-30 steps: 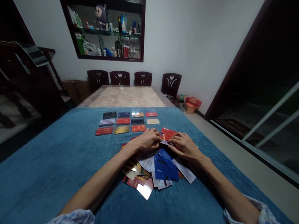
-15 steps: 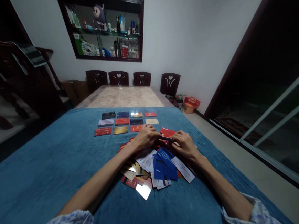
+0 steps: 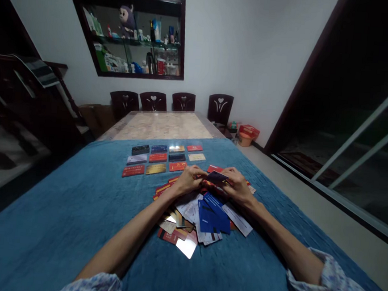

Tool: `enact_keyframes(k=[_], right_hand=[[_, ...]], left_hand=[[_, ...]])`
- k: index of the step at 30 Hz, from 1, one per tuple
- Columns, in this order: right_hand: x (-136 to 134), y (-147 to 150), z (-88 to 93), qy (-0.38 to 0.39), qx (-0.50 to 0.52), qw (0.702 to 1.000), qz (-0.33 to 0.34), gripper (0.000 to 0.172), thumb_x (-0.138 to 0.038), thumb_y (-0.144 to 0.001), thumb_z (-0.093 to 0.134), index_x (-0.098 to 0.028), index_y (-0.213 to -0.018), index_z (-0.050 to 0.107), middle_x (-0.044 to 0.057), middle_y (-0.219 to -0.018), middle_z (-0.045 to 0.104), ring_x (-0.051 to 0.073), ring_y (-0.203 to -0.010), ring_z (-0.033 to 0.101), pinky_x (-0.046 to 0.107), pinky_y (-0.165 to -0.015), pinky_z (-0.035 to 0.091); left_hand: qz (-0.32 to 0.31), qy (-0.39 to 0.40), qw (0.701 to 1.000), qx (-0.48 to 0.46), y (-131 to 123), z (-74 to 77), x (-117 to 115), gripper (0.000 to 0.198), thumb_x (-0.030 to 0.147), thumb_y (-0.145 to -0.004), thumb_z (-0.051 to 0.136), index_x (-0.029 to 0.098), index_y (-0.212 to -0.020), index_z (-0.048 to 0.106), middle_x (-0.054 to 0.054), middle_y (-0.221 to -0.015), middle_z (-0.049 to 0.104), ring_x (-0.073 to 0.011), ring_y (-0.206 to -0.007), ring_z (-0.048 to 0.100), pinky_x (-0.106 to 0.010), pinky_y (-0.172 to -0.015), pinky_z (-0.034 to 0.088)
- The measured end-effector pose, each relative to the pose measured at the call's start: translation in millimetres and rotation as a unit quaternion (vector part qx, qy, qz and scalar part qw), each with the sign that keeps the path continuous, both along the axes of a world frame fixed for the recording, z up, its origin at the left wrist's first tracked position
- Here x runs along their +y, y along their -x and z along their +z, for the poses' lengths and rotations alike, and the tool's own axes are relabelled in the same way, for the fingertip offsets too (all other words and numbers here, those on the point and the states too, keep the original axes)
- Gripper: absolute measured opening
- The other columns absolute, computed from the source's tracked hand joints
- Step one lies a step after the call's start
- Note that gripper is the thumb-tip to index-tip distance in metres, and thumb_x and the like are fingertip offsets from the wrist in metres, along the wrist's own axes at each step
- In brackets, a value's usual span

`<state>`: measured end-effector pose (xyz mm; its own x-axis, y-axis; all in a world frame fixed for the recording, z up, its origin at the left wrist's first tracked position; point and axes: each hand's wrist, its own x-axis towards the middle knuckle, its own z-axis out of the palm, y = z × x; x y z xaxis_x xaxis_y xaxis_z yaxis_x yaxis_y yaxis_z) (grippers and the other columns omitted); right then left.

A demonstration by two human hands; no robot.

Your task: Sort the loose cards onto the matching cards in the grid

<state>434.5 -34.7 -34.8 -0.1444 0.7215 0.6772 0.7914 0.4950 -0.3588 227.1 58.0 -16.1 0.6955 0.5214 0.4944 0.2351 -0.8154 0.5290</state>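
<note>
A dark blue card [image 3: 217,177] is lifted a little above a loose heap of cards [image 3: 202,215] on the blue cloth [image 3: 56,224]. My left hand [image 3: 188,179] pinches its left end and my right hand [image 3: 236,184] grips its right end, fingers curled. Beyond my hands, several cards lie in neat rows [image 3: 161,159], red, gold, dark and pale ones side by side. More red cards [image 3: 214,168] poke out from behind my hands.
The blue cloth covers the near half of a long table; the far half shows a bare marble top [image 3: 164,125]. Several dark chairs [image 3: 184,101] stand at the far end. A wall niche [image 3: 135,33] holds bottles and a plush toy. A red basket [image 3: 248,133] sits on the floor.
Both hands have lifted a dark card off the heap and tipped its face up between them. The view shifted slightly.
</note>
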Motion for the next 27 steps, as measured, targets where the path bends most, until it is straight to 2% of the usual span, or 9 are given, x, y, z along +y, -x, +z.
enact_keyframes(k=[4,10,17,20,27], right_hand=[[-1.4,-0.6,0.3,-0.014,0.006,0.999,-0.037,0.014,-0.025,-0.083,0.058,-0.021,-0.088,0.071,0.008,-0.088,0.070,0.024,-0.086,0.061,0.037,-0.077,0.047],[-5.3,2.1,2.3,-0.025,-0.017,0.997,-0.067,0.017,-0.025,-0.089,0.056,-0.020,-0.095,0.071,0.008,-0.087,0.069,0.024,-0.086,0.060,0.039,-0.080,0.044],[-4.5,2.1,3.8,-0.041,-0.079,0.993,-0.079,0.019,-0.025,-0.093,0.054,-0.021,-0.100,0.072,0.008,-0.083,0.069,0.023,-0.083,0.057,0.038,-0.078,0.041],[-4.7,4.1,4.2,-0.040,-0.091,0.992,-0.081,0.021,-0.024,-0.094,0.052,-0.020,-0.102,0.072,0.008,-0.083,0.069,0.022,-0.083,0.056,0.037,-0.078,0.041],[-5.4,8.7,4.7,-0.015,-0.078,0.993,-0.086,0.025,-0.023,-0.094,0.050,-0.019,-0.108,0.070,0.009,-0.087,0.070,0.023,-0.084,0.057,0.037,-0.080,0.041]], left_hand=[[-0.004,-0.005,1.000,0.005,0.7,-0.8,3.8,0.029,0.000,-0.073,0.060,0.017,-0.087,0.079,-0.004,-0.081,0.073,-0.0136,-0.076,0.064,-0.022,-0.070,0.049],[0.026,0.006,1.000,-0.013,6.2,7.1,8.0,0.038,-0.003,-0.067,0.049,0.015,-0.084,0.077,-0.003,-0.082,0.074,-0.0140,-0.078,0.063,-0.024,-0.075,0.050],[0.020,0.030,0.999,-0.018,9.5,18.5,-2.5,0.035,0.004,-0.071,0.049,0.017,-0.088,0.076,-0.002,-0.090,0.074,-0.0156,-0.085,0.065,-0.027,-0.084,0.052],[-0.003,0.026,1.000,-0.011,8.6,16.1,-2.6,0.030,0.007,-0.072,0.054,0.017,-0.091,0.075,-0.003,-0.091,0.074,-0.0166,-0.086,0.065,-0.028,-0.083,0.051],[-0.035,0.007,0.999,-0.016,5.0,0.2,7.3,0.026,0.009,-0.075,0.055,0.017,-0.097,0.067,-0.002,-0.086,0.069,-0.0150,-0.079,0.062,-0.025,-0.072,0.049]])
